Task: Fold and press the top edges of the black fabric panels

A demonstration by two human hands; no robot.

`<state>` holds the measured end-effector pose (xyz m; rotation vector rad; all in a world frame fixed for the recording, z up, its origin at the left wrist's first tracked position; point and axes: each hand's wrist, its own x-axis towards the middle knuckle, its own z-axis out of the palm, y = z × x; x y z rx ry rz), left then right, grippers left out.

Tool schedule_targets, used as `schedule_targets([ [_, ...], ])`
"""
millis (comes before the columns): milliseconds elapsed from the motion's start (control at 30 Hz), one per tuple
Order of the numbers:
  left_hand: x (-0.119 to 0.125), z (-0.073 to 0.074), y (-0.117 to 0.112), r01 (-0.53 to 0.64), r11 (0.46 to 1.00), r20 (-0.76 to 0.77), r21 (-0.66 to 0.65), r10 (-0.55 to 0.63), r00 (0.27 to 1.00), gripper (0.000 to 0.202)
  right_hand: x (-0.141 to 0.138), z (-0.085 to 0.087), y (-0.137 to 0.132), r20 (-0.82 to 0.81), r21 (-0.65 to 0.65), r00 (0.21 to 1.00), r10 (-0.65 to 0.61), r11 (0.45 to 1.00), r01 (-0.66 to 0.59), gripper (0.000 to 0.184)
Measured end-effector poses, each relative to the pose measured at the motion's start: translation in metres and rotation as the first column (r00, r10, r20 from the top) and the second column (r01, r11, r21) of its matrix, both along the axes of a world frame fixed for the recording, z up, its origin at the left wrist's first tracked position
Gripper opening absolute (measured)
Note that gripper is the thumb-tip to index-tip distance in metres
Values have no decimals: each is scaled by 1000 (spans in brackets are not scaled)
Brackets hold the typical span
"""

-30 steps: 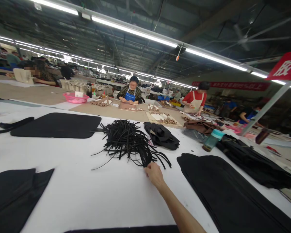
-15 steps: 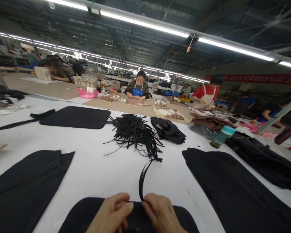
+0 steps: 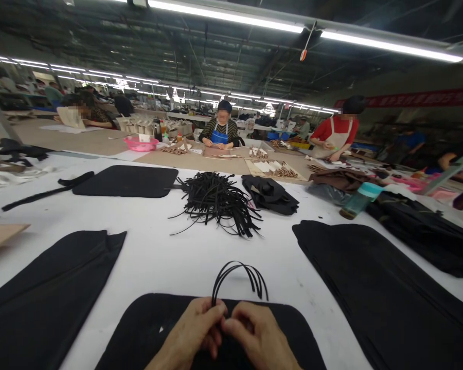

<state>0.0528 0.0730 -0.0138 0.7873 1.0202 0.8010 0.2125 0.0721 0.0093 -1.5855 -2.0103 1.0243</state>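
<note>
A few thin black strips [image 3: 217,283] arch up from between my hands, their free ends curving over to the right. My left hand [image 3: 195,329] pinches the near end of the strips between thumb and fingers. Close beside it, my right hand [image 3: 260,334] has its thumb and fingers drawn together, almost touching the left fingertips. Whatever it grips, if anything, is hidden. Both hands are above a black rounded panel [image 3: 139,329] on the white table. Beyond them lies a tangled pile of black strips [image 3: 212,198].
Black panels lie at left [image 3: 57,277] and right [image 3: 355,267], and another panel [image 3: 125,181] farther back. Folded black fabric [image 3: 272,195] sits by the pile. A bottle with a turquoise lid [image 3: 360,200] lies at right. Co-workers sit and stand at tables beyond.
The strips have passed from my right fingers to my left hand, and their free ends have swung clear of the pile to the right. My view has shifted slightly.
</note>
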Motion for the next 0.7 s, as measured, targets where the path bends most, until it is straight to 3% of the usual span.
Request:
schedule_targets([
  [67, -1, 0, -3, 35, 999, 40, -21, -34, 999, 45, -1, 4, 8, -180, -75, 980, -84, 995, 71, 26],
  [200, -4, 1, -9, 86, 995, 108, -48, -80, 991, 47, -9, -4, 21, -444, -318, 881, -164, 948, 16, 28],
  [300, -5, -1, -12, 116, 992, 150, -56, -106, 983, 46, -21, -17, 25, -610, -461, 735, -296, 887, -25, 35],
  [433, -8, -6, -12, 111, 992, 201, -67, -96, 975, 46, -34, -24, 24, -733, -502, 563, -382, 863, -67, 40],
  [533, -9, -7, -13, 65, 995, 225, -73, -47, 973, 46, -35, -23, 22, -740, -503, 542, -399, 862, -52, 39],
  [700, -8, -2, -14, -31, 996, 241, -84, 51, 969, 44, -27, -19, 25, -707, -418, 602, -371, 906, 67, 35],
])
